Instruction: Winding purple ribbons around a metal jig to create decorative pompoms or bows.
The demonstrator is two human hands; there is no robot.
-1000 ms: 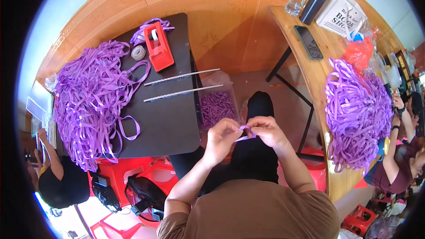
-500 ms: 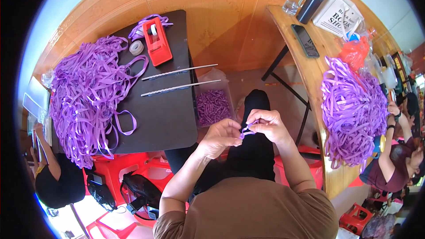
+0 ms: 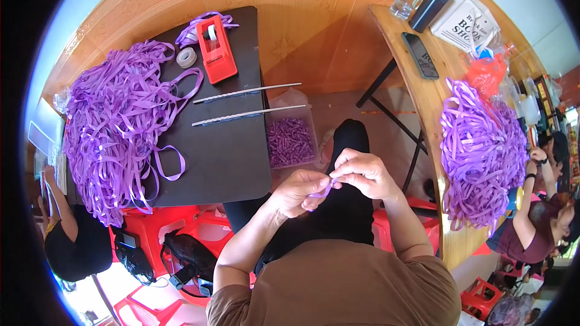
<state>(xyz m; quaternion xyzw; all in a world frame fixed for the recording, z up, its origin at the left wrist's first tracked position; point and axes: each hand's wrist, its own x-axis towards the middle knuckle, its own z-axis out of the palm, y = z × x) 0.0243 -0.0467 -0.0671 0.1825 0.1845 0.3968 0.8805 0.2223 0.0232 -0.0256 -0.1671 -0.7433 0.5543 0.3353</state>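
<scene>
Above my lap, my left hand (image 3: pixel 298 192) pinches a short purple ribbon (image 3: pixel 322 193), which hangs in a small bend under its fingers. My right hand (image 3: pixel 364 174) is closed at the ribbon's upper end, its fingertips meeting those of the left; the exact grip is partly hidden. Beyond the hands, beside the dark table, a translucent bin (image 3: pixel 315 139) holds many small purple ribbon pieces (image 3: pixel 291 142). A big heap of purple ribbon (image 3: pixel 115 127) covers the left of the dark table, and another purple ribbon heap (image 3: pixel 483 157) lies on the wooden table to my right.
On the dark table (image 3: pixel 223 163) are a red tape dispenser (image 3: pixel 216 54), a tape roll (image 3: pixel 186 57) and two thin metal rods (image 3: pixel 248 93). The wooden table (image 3: pixel 396 30) bears a phone (image 3: pixel 420 55), bottles and a paper bag (image 3: pixel 465 18). Red stools and other people are around.
My hands have come together, fingertips now meeting. The ribbon loop that was stretched between them is now bent down under the left fingers. The view has shifted slightly.
</scene>
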